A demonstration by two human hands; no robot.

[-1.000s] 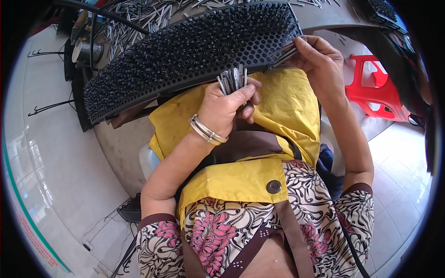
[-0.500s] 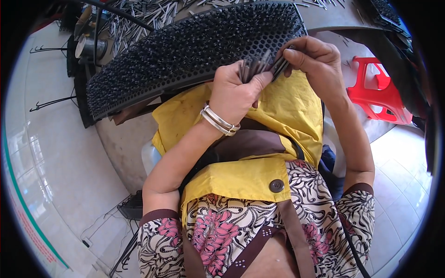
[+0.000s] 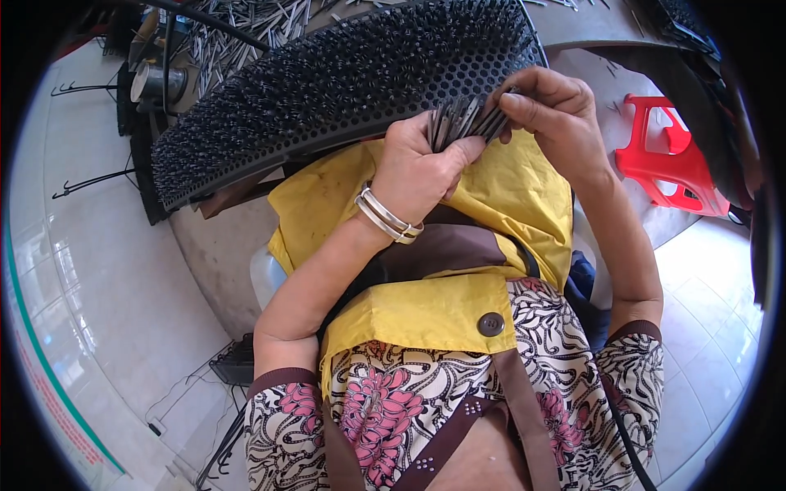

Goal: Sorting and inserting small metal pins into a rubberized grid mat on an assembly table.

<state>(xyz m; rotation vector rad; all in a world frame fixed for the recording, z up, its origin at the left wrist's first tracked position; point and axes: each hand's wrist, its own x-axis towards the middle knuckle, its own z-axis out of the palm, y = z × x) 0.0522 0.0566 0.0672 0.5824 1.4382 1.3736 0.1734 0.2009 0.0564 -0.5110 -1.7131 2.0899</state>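
My left hand (image 3: pixel 416 159), with two silver bangles at its wrist, is closed around a bundle of thin dark grey metal sticks (image 3: pixel 453 120). Their ends fan upward out of the fist. At the bundle's right side, the thumb and fingers of my right hand (image 3: pixel 557 114) pinch together on some of the sticks. Just beyond both hands lies a long black perforated board (image 3: pixel 458 79), tilted, with most of its holes filled by upright dark pieces. Bare holes show along its near edge and right end. What exactly the sticks are, I cannot make out.
Loose metal sticks (image 3: pixel 237 41) are heaped behind the board, near a metal can (image 3: pixel 150 83). A red plastic stool (image 3: pixel 667 155) stands on the right. Black hooked rods (image 3: pixel 94 184) stick out at the left. A yellow apron (image 3: pixel 508 184) covers my lap.
The sticks in my left hand now spread wider and stand out more clearly. My right hand has shifted only slightly and still pinches at the bundle's right side.
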